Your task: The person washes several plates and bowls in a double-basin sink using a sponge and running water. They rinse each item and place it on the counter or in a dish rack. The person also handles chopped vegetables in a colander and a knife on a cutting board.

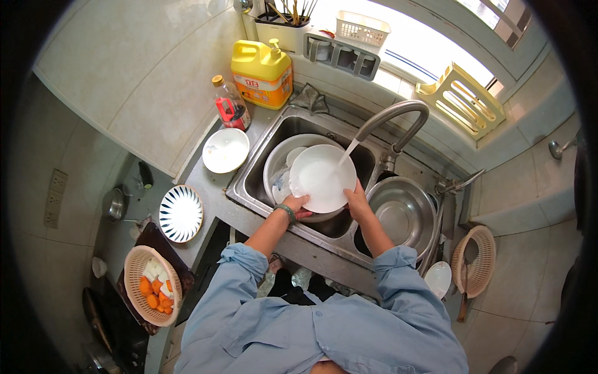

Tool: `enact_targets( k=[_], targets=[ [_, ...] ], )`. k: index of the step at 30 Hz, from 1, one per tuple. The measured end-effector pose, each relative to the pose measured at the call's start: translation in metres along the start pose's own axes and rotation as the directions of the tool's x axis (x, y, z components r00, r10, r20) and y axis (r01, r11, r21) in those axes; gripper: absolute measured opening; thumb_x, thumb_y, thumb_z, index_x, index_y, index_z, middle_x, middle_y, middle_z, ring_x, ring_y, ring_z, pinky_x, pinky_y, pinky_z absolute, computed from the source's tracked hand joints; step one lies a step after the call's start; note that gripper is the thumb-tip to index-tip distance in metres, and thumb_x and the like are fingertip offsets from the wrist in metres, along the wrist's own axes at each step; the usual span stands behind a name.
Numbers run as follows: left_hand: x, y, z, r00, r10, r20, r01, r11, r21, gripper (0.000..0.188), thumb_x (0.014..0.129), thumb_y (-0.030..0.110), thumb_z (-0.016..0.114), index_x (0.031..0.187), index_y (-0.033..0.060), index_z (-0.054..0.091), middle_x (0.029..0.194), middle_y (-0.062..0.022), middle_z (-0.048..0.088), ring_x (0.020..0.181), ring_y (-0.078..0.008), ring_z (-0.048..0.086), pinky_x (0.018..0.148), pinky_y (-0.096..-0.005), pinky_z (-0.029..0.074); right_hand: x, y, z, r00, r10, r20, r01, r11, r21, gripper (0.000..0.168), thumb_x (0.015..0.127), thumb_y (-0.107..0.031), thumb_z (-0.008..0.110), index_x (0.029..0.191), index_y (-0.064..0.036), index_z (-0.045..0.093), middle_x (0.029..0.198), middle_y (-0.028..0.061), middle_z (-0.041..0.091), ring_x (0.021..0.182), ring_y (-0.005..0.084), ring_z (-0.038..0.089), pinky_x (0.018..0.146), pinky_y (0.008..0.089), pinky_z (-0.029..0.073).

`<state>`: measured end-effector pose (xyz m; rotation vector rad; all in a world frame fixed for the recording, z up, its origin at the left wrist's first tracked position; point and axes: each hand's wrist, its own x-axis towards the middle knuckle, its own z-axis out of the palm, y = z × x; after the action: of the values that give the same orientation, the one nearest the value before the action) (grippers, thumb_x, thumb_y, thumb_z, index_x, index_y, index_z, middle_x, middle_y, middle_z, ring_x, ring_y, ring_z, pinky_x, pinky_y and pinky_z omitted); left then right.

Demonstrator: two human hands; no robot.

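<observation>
Both my hands grip a round white dish (322, 180) by its near rim, above a white basin (270, 163) in the left bowl of a stainless steel sink (243, 184). My left hand (296, 206), with a green bangle at the wrist, is at the dish's near left. On its right side my right hand (357, 201) has the thumb over the rim. Water runs from the curved faucet (397, 110) onto the dish's far right part. Other white dishes show partly in the basin; the held dish hides the rest.
A metal basin (423, 205) fills the right sink bowl. Left on the counter are a white bowl (226, 150), a patterned plate (181, 213), a capped bottle (232, 105) and a yellow detergent jug (262, 75). A basket (132, 280) holds cut carrots; another basket (486, 262) stands at the right.
</observation>
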<state>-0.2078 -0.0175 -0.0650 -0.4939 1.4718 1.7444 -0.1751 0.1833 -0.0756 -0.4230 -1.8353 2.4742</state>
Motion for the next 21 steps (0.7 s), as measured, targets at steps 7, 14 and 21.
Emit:
enact_targets(
  k=[7,14,21],
  targets=[
    [0.038,0.006,-0.007,0.896,0.392,-0.208,-0.412,0.909,-0.063,0.028,0.079,0.004,0.051,0.107,0.0018,0.048,0.099,-0.0146,0.055,0.084,-0.0264,0.058,0.071,-0.0405,0.051,0.030,-0.003,0.012,0.991,0.115,-0.067,-0.128,0.963,-0.236,0.040,0.080,-0.011,0.049,0.118,-0.006,0.039,0.103,0.0101,0.051,0.085,0.0186,0.054,0.067,0.0340,0.047],
    [0.022,0.035,-0.010,0.514,0.844,-0.156,-0.613,0.488,0.621,0.030,0.077,0.009,0.054,0.106,0.0034,0.051,0.093,-0.0208,0.057,0.082,-0.0340,0.056,0.073,-0.0357,0.043,0.052,0.001,0.011,0.932,0.341,-0.126,-0.347,0.937,-0.029,0.036,0.079,-0.022,0.055,0.110,-0.008,0.045,0.102,0.0074,0.050,0.082,0.0227,0.055,0.066,0.0347,0.050],
    [0.002,0.077,0.015,0.340,0.939,0.057,-0.720,0.221,0.658,0.029,0.079,0.009,0.052,0.108,0.0110,0.051,0.096,-0.0185,0.056,0.085,-0.0339,0.055,0.071,-0.0366,0.044,0.060,-0.013,0.007,0.944,0.306,-0.127,-0.281,0.942,0.181,0.038,0.079,-0.025,0.056,0.111,-0.009,0.044,0.103,0.0061,0.051,0.091,0.0217,0.055,0.068,0.0331,0.048]
  ],
)
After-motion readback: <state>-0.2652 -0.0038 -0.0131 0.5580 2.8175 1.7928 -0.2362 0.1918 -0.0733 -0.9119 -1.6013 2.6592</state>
